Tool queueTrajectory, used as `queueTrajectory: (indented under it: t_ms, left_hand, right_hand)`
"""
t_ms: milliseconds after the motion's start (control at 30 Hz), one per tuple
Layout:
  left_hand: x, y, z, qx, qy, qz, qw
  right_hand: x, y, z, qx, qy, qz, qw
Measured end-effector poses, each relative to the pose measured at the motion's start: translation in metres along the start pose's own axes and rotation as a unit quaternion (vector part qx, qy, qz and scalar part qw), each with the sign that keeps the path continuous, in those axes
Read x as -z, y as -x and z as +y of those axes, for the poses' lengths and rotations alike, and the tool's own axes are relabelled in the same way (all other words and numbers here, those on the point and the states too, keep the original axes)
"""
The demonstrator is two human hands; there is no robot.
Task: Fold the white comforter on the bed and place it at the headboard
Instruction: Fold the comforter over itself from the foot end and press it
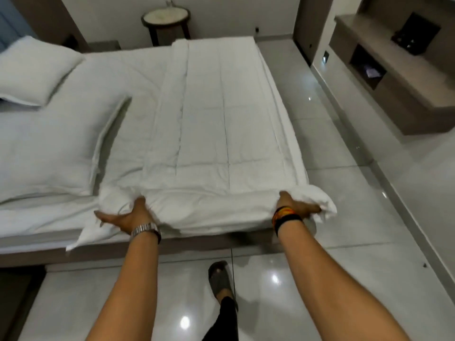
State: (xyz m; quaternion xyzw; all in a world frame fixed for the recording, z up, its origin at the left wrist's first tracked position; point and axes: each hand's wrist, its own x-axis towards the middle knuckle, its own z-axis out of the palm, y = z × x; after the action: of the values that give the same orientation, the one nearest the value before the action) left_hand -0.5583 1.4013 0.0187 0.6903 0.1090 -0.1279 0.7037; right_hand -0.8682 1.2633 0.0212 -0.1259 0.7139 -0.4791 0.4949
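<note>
The white comforter (pixel 209 114) lies folded into a long strip along the right side of the bed (pixel 37 143), running from the near edge to the far edge. Its near end is bunched up over the bed's edge. My left hand (pixel 125 216), with a metal watch on the wrist, grips the near left corner of that end. At the near right corner, my right hand (pixel 295 205), with dark and orange wristbands, holds the bunched fabric. The headboard is at the far left, mostly out of view.
Two white pillows (pixel 34 70) (pixel 54 148) lie on the left part of the bed. A round side table (pixel 165 19) stands beyond the bed. Glossy tiled floor (pixel 332 143) runs along the right, with a low cabinet (pixel 394 77) against the wall. My sandalled foot (pixel 220 279) is on the floor.
</note>
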Motion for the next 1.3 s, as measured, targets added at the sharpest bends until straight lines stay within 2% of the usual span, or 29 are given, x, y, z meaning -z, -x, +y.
queueTrajectory:
  t_ms: [67,133,167,200,267,300,333,400,467,533,633,733,867,933,1100,1300]
  left_hand:
    - [-0.057,-0.026,0.026,-0.017,0.013,-0.051,0.998]
    - [-0.111,-0.054,0.049,-0.072,0.029,-0.135,0.988]
    - [-0.135,-0.066,0.060,-0.085,0.030,-0.182,0.979]
    - [-0.159,-0.077,0.069,-0.105,0.014,-0.223,0.969]
    - [-0.195,-0.088,0.073,-0.144,-0.015,-0.270,0.952]
    - [-0.202,-0.091,0.065,-0.138,-0.033,-0.269,0.953]
    - [-0.200,-0.096,0.046,-0.136,-0.058,-0.245,0.958]
    - [-0.184,-0.109,-0.013,-0.122,-0.164,-0.114,0.972]
    - [-0.164,-0.114,-0.068,0.011,-0.268,-0.031,0.963]
    - [-0.160,-0.124,-0.099,0.147,-0.275,-0.009,0.950]
    - [-0.187,-0.153,-0.105,0.174,-0.240,0.001,0.955]
    - [-0.217,-0.181,-0.101,0.206,-0.217,0.045,0.953]
    - [-0.220,-0.200,-0.111,0.158,-0.226,0.012,0.961]
    - [-0.213,-0.201,-0.115,0.134,-0.215,0.000,0.967]
    - [-0.187,-0.164,-0.100,0.081,-0.218,-0.006,0.972]
    - [-0.141,-0.103,-0.059,0.042,-0.173,-0.014,0.984]
  right_hand:
    - [-0.059,-0.029,-0.042,0.030,-0.011,-0.090,0.995]
    - [-0.113,-0.055,-0.080,0.033,-0.027,-0.244,0.969]
    - [-0.134,-0.066,-0.095,0.048,-0.028,-0.282,0.958]
    - [-0.148,-0.074,-0.106,0.064,-0.015,-0.284,0.957]
    - [-0.157,-0.091,-0.099,0.111,0.032,-0.240,0.964]
    - [-0.156,-0.101,-0.080,0.137,0.071,-0.189,0.970]
    - [-0.150,-0.115,-0.052,0.148,0.115,-0.131,0.973]
    - [-0.133,-0.131,0.007,0.090,0.199,-0.026,0.975]
    - [-0.127,-0.140,0.046,-0.010,0.216,0.012,0.976]
    - [-0.141,-0.149,0.060,-0.037,0.170,0.021,0.985]
    - [-0.183,-0.169,0.049,0.010,0.136,0.034,0.990]
    - [-0.222,-0.187,0.037,0.036,0.154,0.038,0.987]
    - [-0.247,-0.197,0.025,0.101,0.190,0.017,0.976]
    - [-0.247,-0.196,0.018,0.088,0.192,0.010,0.977]
    - [-0.191,-0.175,0.013,0.048,0.172,-0.007,0.984]
    - [-0.126,-0.132,-0.008,0.059,0.124,-0.056,0.989]
